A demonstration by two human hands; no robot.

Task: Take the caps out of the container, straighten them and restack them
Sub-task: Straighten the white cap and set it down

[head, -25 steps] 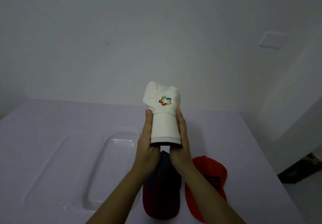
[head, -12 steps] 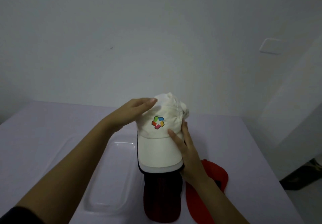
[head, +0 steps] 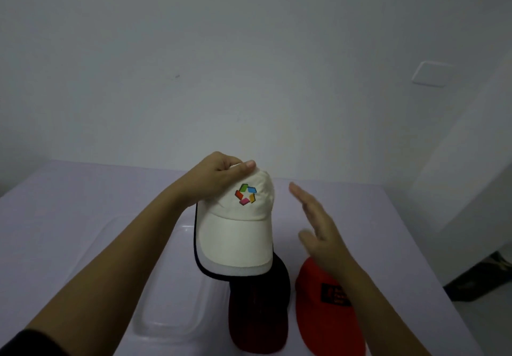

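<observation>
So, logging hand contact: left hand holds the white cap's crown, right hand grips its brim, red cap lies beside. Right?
No: the right hand is open, clear of the white cap, as the head view shows. The left hand does hold the crown, red cap beside.

red cap (head: pixel 313 324) label (head: pixel 332 295) blurred, dark cap (head: pixel 257 317) crown hidden

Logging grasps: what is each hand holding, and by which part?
Left hand grips the white cap at the crown's top; right hand is open, holding nothing.
</observation>
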